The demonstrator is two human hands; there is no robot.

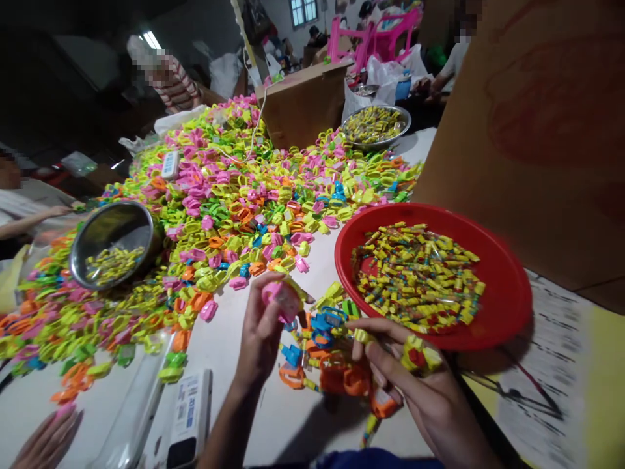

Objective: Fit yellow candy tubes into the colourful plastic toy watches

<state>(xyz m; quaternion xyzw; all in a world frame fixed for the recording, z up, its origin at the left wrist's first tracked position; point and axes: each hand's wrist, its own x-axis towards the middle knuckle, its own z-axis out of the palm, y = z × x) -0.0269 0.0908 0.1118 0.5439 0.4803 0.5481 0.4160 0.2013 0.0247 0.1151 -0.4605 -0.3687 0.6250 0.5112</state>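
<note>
The left hand [261,319] grips a pink plastic piece [282,299], with a yellow wrapped tube [299,291] at its fingertips. The right hand [407,368] is half closed, holding small yellow packets [420,355] in shiny film. Between both hands, on the white worktop [223,345], lies a small group of orange and blue pieces [336,378], ring-shaped, some with tubes; this portion seems done. At eleven o'clock from the left hand, the great loose heap [219,189] suggests that much is left. At twelve o'clock from the right hand, one smooth red basin [508,293] contains thin, crinkly-wrapped tubes [415,280].
</note>
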